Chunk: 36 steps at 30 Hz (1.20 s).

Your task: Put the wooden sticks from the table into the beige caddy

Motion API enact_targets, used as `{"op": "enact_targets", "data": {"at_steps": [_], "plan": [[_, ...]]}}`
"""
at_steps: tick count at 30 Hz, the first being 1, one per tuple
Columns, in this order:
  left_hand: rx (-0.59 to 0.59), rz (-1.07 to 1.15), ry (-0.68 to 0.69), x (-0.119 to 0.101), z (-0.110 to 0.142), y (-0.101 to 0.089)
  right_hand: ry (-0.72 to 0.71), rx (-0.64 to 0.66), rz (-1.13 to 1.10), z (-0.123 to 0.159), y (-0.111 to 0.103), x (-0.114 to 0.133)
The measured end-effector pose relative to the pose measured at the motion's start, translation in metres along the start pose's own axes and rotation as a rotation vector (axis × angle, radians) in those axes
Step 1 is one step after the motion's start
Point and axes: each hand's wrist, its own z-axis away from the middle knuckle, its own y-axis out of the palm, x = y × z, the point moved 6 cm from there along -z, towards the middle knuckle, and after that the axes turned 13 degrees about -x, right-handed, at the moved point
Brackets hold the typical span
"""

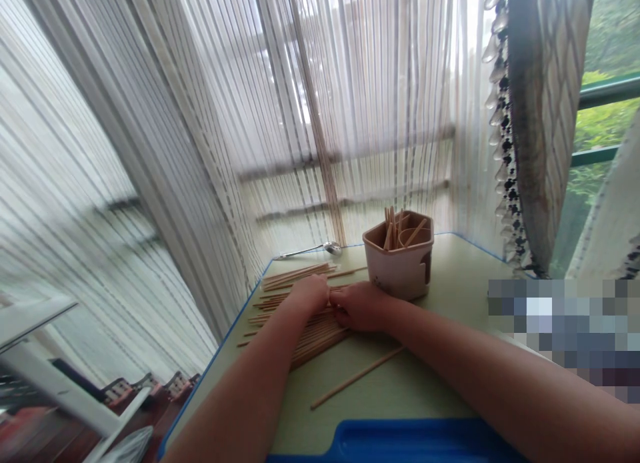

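Wooden sticks (320, 337): spread across the desk (380, 399).
Left hand (313, 293), right hand (364, 307): curled over sticks; whether grasping, I cannot tell.

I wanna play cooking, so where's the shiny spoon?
In the head view, the shiny spoon lies at the far edge of the table, just beyond the wooden sticks and left of the pot.

The lower edge crops the blue tray (410, 439); pixel blocks mask the right side; fingers hide parts of the wooden sticks (320, 336) at centre.
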Motion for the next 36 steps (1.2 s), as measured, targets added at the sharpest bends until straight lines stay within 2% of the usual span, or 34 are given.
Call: {"op": "enact_targets", "data": {"at_steps": [10, 16, 27, 36], "plan": [[0.008, 0.011, 0.040, 0.000, -0.003, 0.005, 0.018, 0.004, 0.007, -0.001, 0.002, -0.002], [-0.002, 0.049, -0.012, 0.007, -0.005, 0.007, 0.033, 0.011, 0.044, -0.001, 0.002, -0.002], [-0.035, 0.050, -0.015, 0.006, -0.007, 0.009, 0.010, 0.008, 0.060, 0.000, 0.000, -0.001], [-0.038, 0.046, 0.000, 0.007, -0.009, 0.010, -0.036, -0.115, 0.097, 0.001, -0.011, 0.002]]}}
